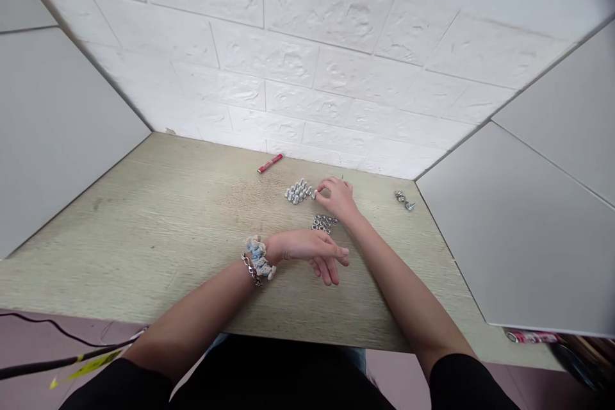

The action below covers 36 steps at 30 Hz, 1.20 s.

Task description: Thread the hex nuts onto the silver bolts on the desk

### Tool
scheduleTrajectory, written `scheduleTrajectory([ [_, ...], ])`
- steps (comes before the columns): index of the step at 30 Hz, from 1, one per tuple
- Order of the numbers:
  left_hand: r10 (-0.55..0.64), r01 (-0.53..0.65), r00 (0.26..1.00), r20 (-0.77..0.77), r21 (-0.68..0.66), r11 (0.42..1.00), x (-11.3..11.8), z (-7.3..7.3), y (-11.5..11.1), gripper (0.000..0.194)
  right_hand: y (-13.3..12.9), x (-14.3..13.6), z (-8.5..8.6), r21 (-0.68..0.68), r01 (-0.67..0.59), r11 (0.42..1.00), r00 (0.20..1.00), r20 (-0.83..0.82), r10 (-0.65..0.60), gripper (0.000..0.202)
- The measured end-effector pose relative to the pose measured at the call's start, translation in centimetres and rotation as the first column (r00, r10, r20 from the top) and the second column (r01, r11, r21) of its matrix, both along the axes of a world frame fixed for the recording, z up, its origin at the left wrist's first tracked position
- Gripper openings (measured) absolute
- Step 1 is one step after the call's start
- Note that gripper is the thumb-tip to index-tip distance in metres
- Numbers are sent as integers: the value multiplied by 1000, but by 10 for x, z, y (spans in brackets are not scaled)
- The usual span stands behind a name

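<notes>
A cluster of small silvery bolts (298,191) stands on the pale wooden table. At its right edge, my right hand (335,197) pinches one small bolt (314,194) between thumb and forefinger. Just below, several metal nuts (321,223) lie grouped between my two hands. My left hand (312,251) hangs over the table in front of the nuts, its fingers apart and holding nothing; a scrunchie and a chain bracelet circle that wrist. Near the table's right side is a short row of joined bolts and nuts (404,200).
A red pen-like tube (270,163) lies near the white brick wall. Grey panels border the table (192,205) on both sides. A red can-like object (533,337) and dark items sit at lower right. A black cable with a yellow tag (91,366) hangs at lower left.
</notes>
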State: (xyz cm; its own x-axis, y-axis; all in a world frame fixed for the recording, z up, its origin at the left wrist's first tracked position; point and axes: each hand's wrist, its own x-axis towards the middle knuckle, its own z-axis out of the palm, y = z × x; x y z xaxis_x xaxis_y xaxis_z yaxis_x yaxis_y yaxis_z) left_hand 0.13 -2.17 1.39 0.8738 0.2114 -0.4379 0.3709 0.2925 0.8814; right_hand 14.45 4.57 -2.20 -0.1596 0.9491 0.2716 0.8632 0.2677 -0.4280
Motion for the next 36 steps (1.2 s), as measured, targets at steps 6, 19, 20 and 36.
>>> scheduleTrajectory([
  [6,-5,6,1000,-2,30,1000,1,-1,-1,54,-3,2,-1,8,13,1000,1000,22,-13,12],
  [19,24,-23,1000,-1,52,998,1,-4,0,56,-2,-4,3,-7,13,1000,999,50,-12,16],
  [20,27,-27,1000,-3,51,998,1,-5,0,56,-2,-4,2,-1,14,1000,999,48,-14,15],
  [36,31,-30,999,-24,72,997,3,-9,1,56,0,-5,1,-10,34,999,998,58,-33,18],
])
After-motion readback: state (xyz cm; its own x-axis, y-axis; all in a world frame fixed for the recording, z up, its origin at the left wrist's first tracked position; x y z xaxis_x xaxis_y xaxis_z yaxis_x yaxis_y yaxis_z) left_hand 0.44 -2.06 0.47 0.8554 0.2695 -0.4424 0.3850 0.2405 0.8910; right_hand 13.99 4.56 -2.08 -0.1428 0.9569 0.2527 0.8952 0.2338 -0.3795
